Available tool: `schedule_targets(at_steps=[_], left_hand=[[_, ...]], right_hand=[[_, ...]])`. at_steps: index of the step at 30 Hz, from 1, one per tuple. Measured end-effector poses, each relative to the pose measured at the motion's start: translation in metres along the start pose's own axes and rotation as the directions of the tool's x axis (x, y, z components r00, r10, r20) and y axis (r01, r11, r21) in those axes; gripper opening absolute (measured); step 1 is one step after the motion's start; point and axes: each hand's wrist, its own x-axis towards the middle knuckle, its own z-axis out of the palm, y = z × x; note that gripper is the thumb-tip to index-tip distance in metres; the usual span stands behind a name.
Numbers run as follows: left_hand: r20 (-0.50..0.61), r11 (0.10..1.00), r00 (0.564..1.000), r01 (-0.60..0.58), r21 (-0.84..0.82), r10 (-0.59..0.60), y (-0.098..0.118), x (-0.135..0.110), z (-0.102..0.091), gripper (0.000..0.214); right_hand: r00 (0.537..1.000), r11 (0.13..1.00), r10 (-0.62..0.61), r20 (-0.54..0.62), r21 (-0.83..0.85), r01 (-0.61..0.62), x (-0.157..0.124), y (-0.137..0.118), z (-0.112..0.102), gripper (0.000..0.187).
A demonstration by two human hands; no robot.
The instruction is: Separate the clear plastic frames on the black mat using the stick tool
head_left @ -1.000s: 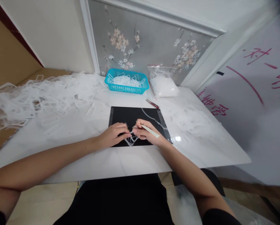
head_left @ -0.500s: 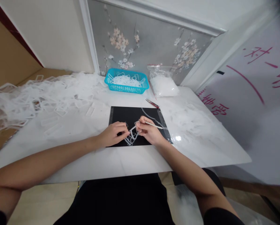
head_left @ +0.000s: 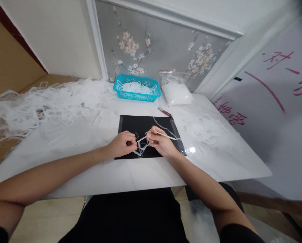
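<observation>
Both my hands meet over a black mat (head_left: 130, 123) on the white table (head_left: 130, 175). My left hand (head_left: 122, 144) is closed, pinching one end of a thin clear plastic frame piece (head_left: 141, 146) that hangs bent just above the mat. My right hand (head_left: 159, 142) is closed too, pinching the other end of that piece and gripping a slim white stick tool (head_left: 167, 136) that points to the right. A curved clear strip (head_left: 163, 126) lies on the mat behind my right hand.
A blue basket (head_left: 136, 88) of clear pieces stands at the back, with a zip bag of white bits (head_left: 176, 91) beside it. Red-handled tweezers (head_left: 164, 111) lie behind the mat. A wide heap of clear frames (head_left: 32, 104) covers the left. A whiteboard with red writing (head_left: 274, 87) leans at the right.
The plastic piece has been lifted and pulled taut between my hands. My right hand turned, so the stick tool now points right instead of lying across my fingers.
</observation>
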Motion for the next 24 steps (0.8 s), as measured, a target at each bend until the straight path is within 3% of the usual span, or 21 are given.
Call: schedule_targets(at_steps=[3, 6, 9, 16, 21, 24], left_hand=[[-0.016, 1.000, 1.000, -0.018, 0.016, 0.018, 0.002, -0.002, -0.002, 0.025], [-0.018, 0.997, 0.997, -0.071, 0.034, 0.071, 0.006, -0.004, -0.003, 0.024], [0.012, 0.989, 0.990, -0.139, 0.048, 0.139, 0.010, -0.004, -0.004, 0.024], [0.048, 0.969, 0.973, -0.231, 0.090, 0.228, 0.007, -0.005, -0.001, 0.022], [0.052, 0.954, 0.958, -0.286, 0.092, 0.283, 0.007, -0.005, 0.001, 0.018], [0.028, 0.947, 0.953, -0.304, 0.102, 0.302, 0.006, -0.004, 0.002, 0.021]], right_hand=[[0.996, 0.982, -0.017, 0.089, -0.188, 0.034, -0.001, 0.001, -0.001, 0.042], [0.980, 0.891, -0.008, 0.199, -0.443, 0.097, -0.006, 0.001, 0.001, 0.039], [0.964, 0.804, -0.006, 0.267, -0.571, 0.163, -0.010, 0.000, 0.006, 0.035], [0.956, 0.588, -0.156, 0.247, -0.755, 0.291, -0.011, 0.001, 0.010, 0.032], [0.950, 0.651, -0.191, 0.246, -0.692, 0.310, -0.015, 0.005, 0.013, 0.031], [0.945, 0.698, -0.288, 0.153, -0.642, 0.317, -0.015, 0.013, 0.016, 0.032]])
